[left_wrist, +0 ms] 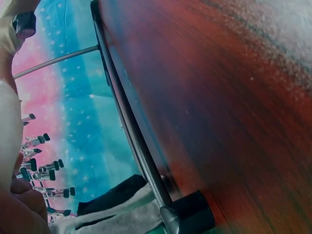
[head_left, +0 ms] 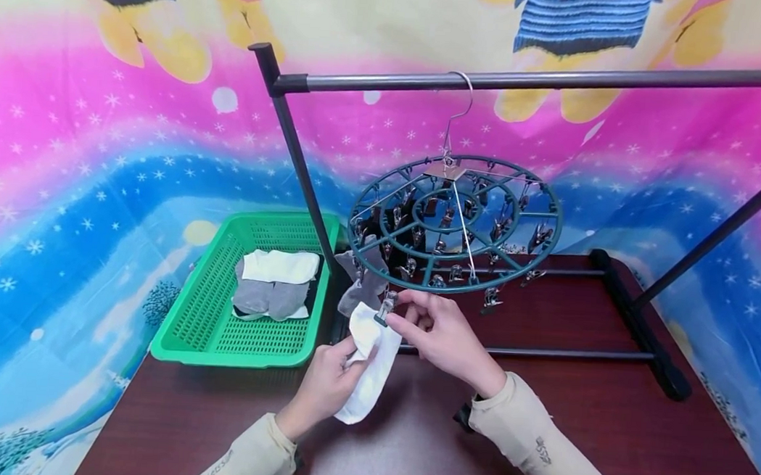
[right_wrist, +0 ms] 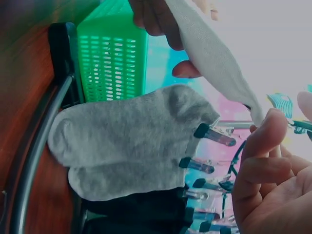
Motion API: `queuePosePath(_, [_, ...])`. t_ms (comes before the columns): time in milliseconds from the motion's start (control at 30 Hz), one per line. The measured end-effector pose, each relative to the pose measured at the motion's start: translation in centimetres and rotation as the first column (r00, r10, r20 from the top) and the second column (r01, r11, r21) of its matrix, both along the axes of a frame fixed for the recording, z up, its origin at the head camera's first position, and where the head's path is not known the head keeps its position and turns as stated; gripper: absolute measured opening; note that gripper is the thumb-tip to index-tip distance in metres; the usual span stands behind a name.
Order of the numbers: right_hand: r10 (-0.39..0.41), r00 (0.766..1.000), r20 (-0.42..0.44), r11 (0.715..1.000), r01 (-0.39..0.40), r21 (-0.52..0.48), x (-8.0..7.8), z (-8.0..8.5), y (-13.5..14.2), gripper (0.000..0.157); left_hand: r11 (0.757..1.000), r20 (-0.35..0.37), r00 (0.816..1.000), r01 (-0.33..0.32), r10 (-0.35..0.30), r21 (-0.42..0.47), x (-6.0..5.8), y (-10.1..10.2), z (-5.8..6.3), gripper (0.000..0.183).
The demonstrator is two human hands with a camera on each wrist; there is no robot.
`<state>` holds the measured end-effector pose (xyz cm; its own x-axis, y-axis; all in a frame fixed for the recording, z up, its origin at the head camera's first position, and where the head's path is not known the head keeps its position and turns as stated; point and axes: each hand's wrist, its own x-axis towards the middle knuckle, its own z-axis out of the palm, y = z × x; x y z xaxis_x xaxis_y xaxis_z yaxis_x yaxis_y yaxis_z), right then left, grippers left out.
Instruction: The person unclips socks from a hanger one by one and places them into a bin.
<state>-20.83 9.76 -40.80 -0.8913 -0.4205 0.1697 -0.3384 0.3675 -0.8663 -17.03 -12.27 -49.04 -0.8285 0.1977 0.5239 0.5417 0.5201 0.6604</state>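
Observation:
A white sock (head_left: 372, 368) hangs tilted in front of the round hanger, its upper edge at a metal clip (head_left: 385, 308) with dark tips. My left hand (head_left: 326, 379) grips the sock near its opening, thumb on the front. My right hand (head_left: 446, 336) holds thumb and index fingertips at the clip, the other fingers curled; in the right wrist view its thumb hides the clip. The green round hanger (head_left: 495, 281) carries many dangling clips. Grey socks (right_wrist: 126, 129) hang from clips beside dark ones (right_wrist: 131, 212).
A green basket (head_left: 236, 356) at the left holds folded white and grey socks (head_left: 279, 297). The hanger hooks over the rack's dark top bar (head_left: 377, 82); the rack's foot (head_left: 667, 371) stands on the reddish-brown table (head_left: 572, 423). A patterned cloth (head_left: 82, 197) hangs behind.

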Motion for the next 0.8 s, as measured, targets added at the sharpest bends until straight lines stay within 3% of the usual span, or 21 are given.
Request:
queuePosePath(400, [-0.106, 0.982, -0.159, 0.992, 0.115, 0.048, -0.6, 0.6, -2.2, 0.032, 0.999, -0.059, 0.998, 0.004, -0.006, -0.035, -0.2, 0.1, -0.2, 0.007])
queuePosePath(600, [-0.108, 0.980, -0.166, 0.993, 0.113, 0.019, -0.7, 0.6, -2.3, 0.018, 0.998, -0.091, 0.996, 0.005, -0.010, -0.064, -0.2, 0.1, -0.3, 0.007])
queuePosePath(800, [-0.121, 0.973, -0.198, 0.991, 0.128, 0.024, -0.9, 0.5, -1.6, 0.016, 0.998, -0.096, 0.995, -0.009, 0.002, -0.068, -0.1, -0.2, -0.2, 0.007])
